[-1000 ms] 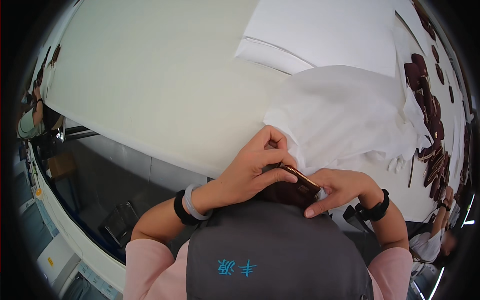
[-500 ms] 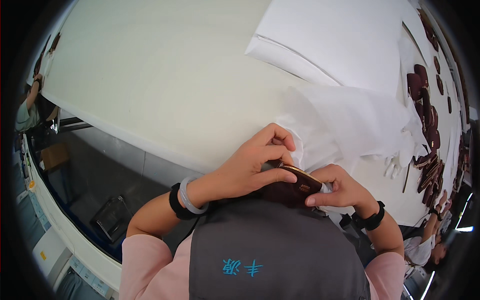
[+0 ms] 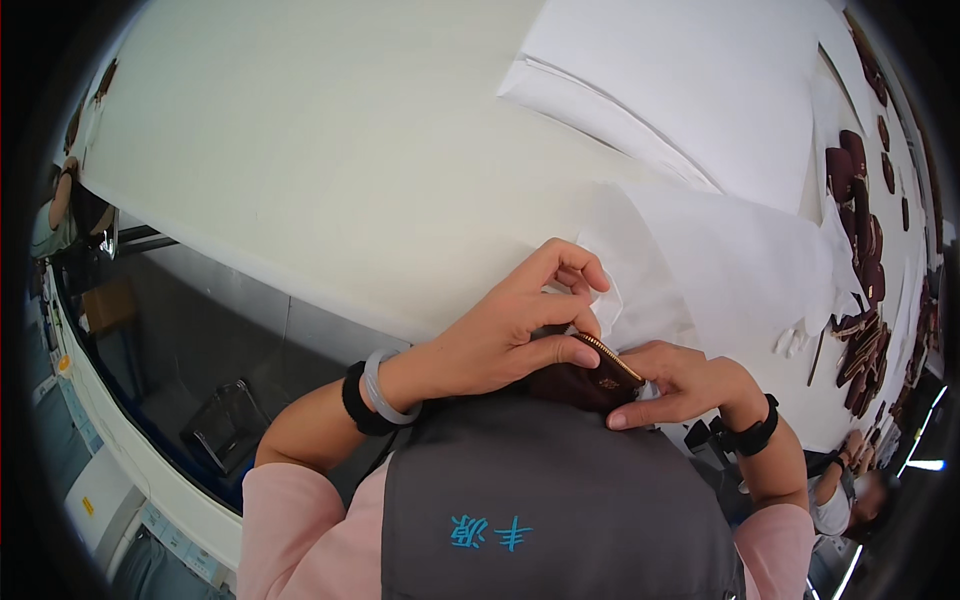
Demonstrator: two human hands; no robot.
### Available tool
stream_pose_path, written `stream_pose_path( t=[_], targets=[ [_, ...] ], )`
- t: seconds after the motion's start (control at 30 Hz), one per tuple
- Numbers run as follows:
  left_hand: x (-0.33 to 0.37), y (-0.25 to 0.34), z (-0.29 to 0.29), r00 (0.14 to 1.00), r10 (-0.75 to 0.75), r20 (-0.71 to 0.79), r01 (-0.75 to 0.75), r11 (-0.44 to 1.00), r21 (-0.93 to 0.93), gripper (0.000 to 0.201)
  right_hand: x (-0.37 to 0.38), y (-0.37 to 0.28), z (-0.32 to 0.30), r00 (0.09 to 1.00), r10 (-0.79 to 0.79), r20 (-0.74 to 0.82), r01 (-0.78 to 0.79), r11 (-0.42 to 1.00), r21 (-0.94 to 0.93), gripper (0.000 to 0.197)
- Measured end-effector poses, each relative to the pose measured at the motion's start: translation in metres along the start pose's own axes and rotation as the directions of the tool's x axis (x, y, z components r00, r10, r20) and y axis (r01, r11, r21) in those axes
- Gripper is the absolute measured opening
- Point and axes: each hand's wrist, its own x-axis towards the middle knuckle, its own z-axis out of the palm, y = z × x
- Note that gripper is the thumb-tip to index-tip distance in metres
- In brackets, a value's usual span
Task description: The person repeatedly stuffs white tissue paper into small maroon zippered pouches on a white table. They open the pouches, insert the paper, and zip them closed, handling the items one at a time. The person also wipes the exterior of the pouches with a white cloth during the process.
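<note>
A dark maroon zip pouch (image 3: 590, 386) with a gold-toothed zipper along its upper edge is held close against my grey apron (image 3: 560, 490). My left hand (image 3: 530, 325) grips its left end, thumb on the front face and the other fingers curled behind and above the zipper. On the right end, the thumb and fingers of my right hand (image 3: 685, 385) pinch the pouch. A bit of pale grey-white material (image 3: 649, 390) shows between those right fingers; what it is I cannot make out. The pouch's back side is hidden.
Just beyond my hands, thin white tissue sheets (image 3: 720, 255) lie crumpled on the pale table (image 3: 350, 160). Larger white sheets (image 3: 680, 90) are stacked farther back. Several maroon pouches (image 3: 862, 230) are heaped at right. Other people work at the far left and lower right.
The pouch has tipped so its zipper edge slopes more steeply and more teeth show. My right hand has shifted slightly with it; both hands keep their hold.
</note>
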Motion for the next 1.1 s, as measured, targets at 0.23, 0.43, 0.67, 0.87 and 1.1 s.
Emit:
stream_pose_path(
  t=[0.23, 0.43, 0.67, 0.87, 1.1],
  targets=[
    [0.004, -0.006, 0.000, 0.998, 0.064, 0.030, -0.065, 0.997, 0.036, 0.016, 0.022, -0.038, -0.002, 0.953, 0.303, -0.012, -0.281, 0.870, -0.404, 0.031],
    [0.004, -0.006, -0.004, 0.999, -0.024, 0.045, 0.027, 0.997, -0.076, 0.019, 0.013, -0.019, 0.012, 0.955, 0.206, -0.212, -0.230, 0.969, -0.092, 0.028],
    [-0.002, -0.007, -0.001, 1.000, 0.004, 0.006, -0.004, 0.997, -0.074, 0.022, 0.015, -0.018, 0.011, 0.974, 0.175, -0.143, -0.191, 0.976, -0.108, 0.024],
    [0.003, -0.012, 0.006, 1.000, -0.013, -0.016, 0.012, 0.999, -0.045, 0.023, 0.022, -0.021, 0.021, 0.928, 0.313, -0.205, -0.327, 0.944, -0.038, 0.024],
    [0.001, -0.004, -0.009, 0.997, -0.058, 0.054, 0.062, 0.996, -0.067, 0.022, 0.013, -0.013, 0.011, 0.952, 0.291, -0.095, -0.297, 0.953, -0.053, 0.026]
  ],
)
